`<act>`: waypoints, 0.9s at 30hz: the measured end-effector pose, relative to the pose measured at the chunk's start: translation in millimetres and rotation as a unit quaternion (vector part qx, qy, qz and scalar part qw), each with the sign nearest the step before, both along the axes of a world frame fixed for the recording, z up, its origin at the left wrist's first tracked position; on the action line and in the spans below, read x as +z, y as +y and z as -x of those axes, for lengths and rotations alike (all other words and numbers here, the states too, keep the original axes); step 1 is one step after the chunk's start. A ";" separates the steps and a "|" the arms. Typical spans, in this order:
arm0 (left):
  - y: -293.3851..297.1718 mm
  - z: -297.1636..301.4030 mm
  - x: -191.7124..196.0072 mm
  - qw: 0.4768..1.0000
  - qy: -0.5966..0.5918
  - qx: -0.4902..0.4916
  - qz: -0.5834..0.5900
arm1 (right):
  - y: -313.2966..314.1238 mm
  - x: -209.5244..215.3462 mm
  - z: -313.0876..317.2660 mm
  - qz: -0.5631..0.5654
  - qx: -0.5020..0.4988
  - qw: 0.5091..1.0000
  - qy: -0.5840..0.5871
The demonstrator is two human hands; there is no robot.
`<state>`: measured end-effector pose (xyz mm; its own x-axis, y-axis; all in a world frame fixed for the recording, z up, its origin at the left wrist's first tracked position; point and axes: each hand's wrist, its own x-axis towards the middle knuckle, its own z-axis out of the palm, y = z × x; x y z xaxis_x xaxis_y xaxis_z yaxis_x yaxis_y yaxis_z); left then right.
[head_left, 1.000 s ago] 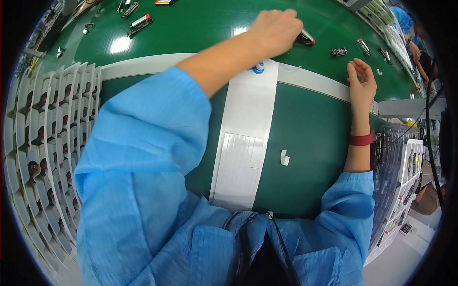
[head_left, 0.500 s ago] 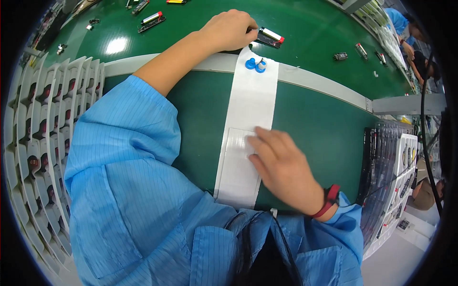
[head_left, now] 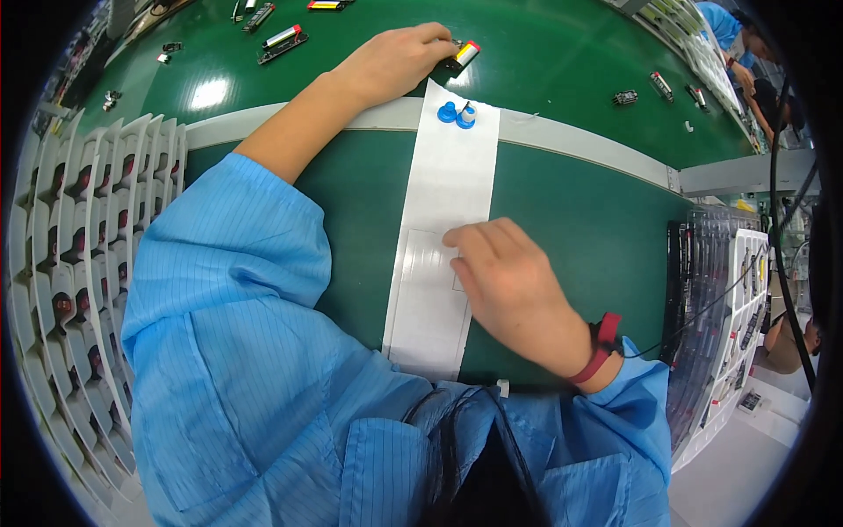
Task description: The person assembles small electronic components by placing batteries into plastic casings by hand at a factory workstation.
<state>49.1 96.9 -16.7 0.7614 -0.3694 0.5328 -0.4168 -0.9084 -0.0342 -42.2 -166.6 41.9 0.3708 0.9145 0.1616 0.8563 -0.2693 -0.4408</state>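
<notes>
1. The left hand (head_left: 391, 68) reaches over the pale rail (head_left: 597, 151) that crosses the green tabletop (head_left: 580, 198); its fingers are bent and closed on the left end of a battery module (head_left: 467, 54).
2. That module, a red-ended silvery cell with dark parts, slants just beyond the rail, near the far end of a long white strip (head_left: 448, 193).
3. The right hand (head_left: 514, 285) is over the strip's right edge, toward the near edge of the tabletop; its index finger and thumb are slightly parted, and whether they hold anything cannot be told.
4. The strip runs from the near edge across the rail; two blue round pieces (head_left: 457, 115) sit side by side on its far end.
5. More battery modules (head_left: 282, 39) lie toward the far left corner and far edge; others (head_left: 662, 86) lie toward the right.
6. White trays (head_left: 101, 255) stand along the left edge, clear and white trays (head_left: 724, 325) along the right.
</notes>
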 end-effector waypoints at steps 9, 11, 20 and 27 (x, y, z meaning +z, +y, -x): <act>-20.9 -18.3 26.1 0.958 0.176 0.162 0.157 | 21.2 2.3 -42.0 0.055 -0.041 0.941 0.333; -19.8 -25.4 22.3 0.955 0.170 0.192 0.145 | 14.9 2.8 -28.0 0.064 -0.047 0.947 0.312; -47.4 16.0 41.5 0.884 0.131 0.121 0.432 | -16.3 39.3 -23.9 -0.333 -0.078 0.893 0.293; -80.1 36.3 43.1 0.528 0.371 -0.055 0.762 | 5.5 7.5 -116.2 -0.397 -0.175 0.757 0.489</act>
<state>12.8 16.8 26.4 0.9878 -0.0062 -0.1556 0.1460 0.3853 0.9112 74.0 -161.2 49.4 0.8651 0.4914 0.1007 -0.0466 0.2785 -0.9593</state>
